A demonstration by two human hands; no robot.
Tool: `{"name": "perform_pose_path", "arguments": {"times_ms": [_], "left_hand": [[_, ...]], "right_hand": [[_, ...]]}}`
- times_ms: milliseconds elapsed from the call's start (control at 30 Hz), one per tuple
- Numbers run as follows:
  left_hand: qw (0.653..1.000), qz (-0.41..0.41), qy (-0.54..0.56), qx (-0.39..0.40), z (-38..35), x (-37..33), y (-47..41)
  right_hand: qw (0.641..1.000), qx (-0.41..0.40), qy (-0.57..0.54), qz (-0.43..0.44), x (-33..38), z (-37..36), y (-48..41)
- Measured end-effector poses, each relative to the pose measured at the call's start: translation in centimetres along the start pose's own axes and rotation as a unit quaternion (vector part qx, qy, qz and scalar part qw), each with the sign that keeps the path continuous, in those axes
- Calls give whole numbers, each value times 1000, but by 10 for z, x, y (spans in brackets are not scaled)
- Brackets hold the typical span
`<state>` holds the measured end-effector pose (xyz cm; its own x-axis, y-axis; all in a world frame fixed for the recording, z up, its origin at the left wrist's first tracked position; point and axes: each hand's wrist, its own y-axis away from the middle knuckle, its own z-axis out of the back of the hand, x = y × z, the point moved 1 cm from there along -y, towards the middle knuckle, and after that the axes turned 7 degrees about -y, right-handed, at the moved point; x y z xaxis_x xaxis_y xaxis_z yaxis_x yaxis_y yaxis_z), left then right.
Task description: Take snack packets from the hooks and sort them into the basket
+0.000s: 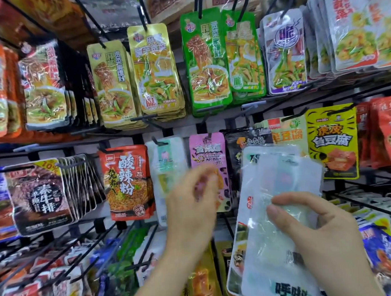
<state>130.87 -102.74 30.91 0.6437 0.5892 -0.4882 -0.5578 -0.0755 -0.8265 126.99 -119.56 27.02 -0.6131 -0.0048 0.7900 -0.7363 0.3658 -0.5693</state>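
Right hand (309,230) grips stack of pale packets (274,179), lower edge cut off. Left hand (191,203) blurred before pink packet (207,150); grip cannot be told.

Single head-worn wide-angle view; faces hook rack (59,146) head-on, tilted slightly down, close up; snack packets (128,181) fill frame.

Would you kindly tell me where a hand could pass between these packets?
Barest: the shelf rail between the upper and middle rows, and the gap under the red noodle packet above the lower hooks. Crowded: around the pink packet, by the left hand and the white packets in the right hand.
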Motion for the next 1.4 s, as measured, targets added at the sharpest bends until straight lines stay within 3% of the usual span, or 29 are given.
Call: {"name": "perform_pose_path", "arguments": {"times_ms": [67, 133, 200, 300, 433, 633, 767, 967, 1067, 1133, 1200, 1233, 1267, 1400], "left_hand": [[975, 104, 118, 158, 5, -19, 37], [970, 104, 57, 211, 3, -18, 63], [980, 89, -32, 174, 5, -13, 69], [979, 165, 57, 109, 14, -11, 65], [974, 194, 103, 61, 28, -1, 62], [960, 230, 156, 22, 37, 7, 63], [955, 239, 177, 9, 40, 4, 62], [952, 243, 184, -16, 39, 6, 60], [976, 171, 98, -97, 48, 10, 61], [988, 11, -54, -147, 57, 5, 61], [949, -167, -234, -127, 50, -1, 65], [926, -218, -291, -103, 41, -2, 71], [918, -230, -315, -71, 32, -3, 75], [948, -162, -259, 85, 28, 5, 83]], "right_hand": [[1000, -11, 4, 15, -1, -4, 3], [999, -3, 18, 35, -3, -14, 7], [998, 22, 27, 52, -3, -23, 13], [994, 92, 27, 50, 0, -33, 20], [979, 176, -88, -55, 9, -38, 27], [969, 112, -179, -125, 9, -45, 25], [960, 145, -146, -188, -6, -43, 23], [984, 133, -67, -94, -8, -41, 23], [994, 97, -19, -54, -13, -39, 22], [995, 87, -13, -49, -16, -38, 22], [995, 82, -23, -49, -14, -41, 24], [995, 84, -32, -39, -13, -44, 25], [994, 91, -46, -29, -11, -46, 27], [983, 131, -108, -74, -6, -49, 34]]}}
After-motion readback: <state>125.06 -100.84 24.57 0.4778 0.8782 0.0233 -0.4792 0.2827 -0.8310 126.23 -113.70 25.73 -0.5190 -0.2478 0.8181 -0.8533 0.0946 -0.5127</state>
